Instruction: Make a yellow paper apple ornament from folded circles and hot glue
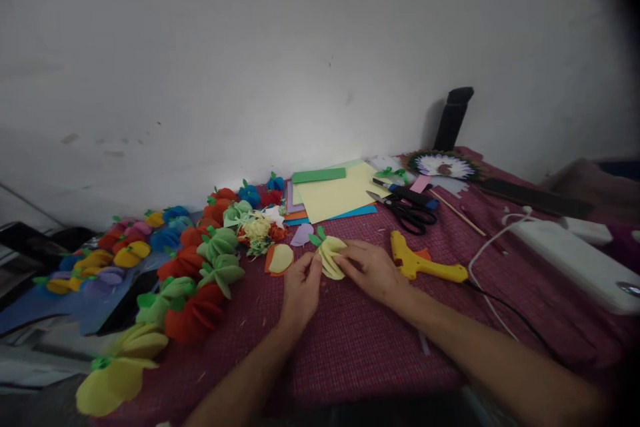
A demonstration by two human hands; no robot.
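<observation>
Between my two hands is a pale yellow paper pumpkin (331, 257) with folded segments and a small green leaf top (317, 235). My left hand (303, 283) pinches its left side, while the fingers of my right hand (370, 267) grip it from the right. To the left of my left hand lie a cream paper circle (281, 258) on an orange piece and a lilac paper piece (302, 235). A yellow glue gun (425, 263) rests just right of my right hand. Black-handled scissors (407, 213) lie behind it.
Finished paper pumpkins (195, 313) in several colours crowd the left side. Behind my hands are stacked paper sheets (340, 197), a utility knife (405, 193) and a thin stick (457, 210). A white power strip (575, 263) with cables sits at right. A wall closes off the back.
</observation>
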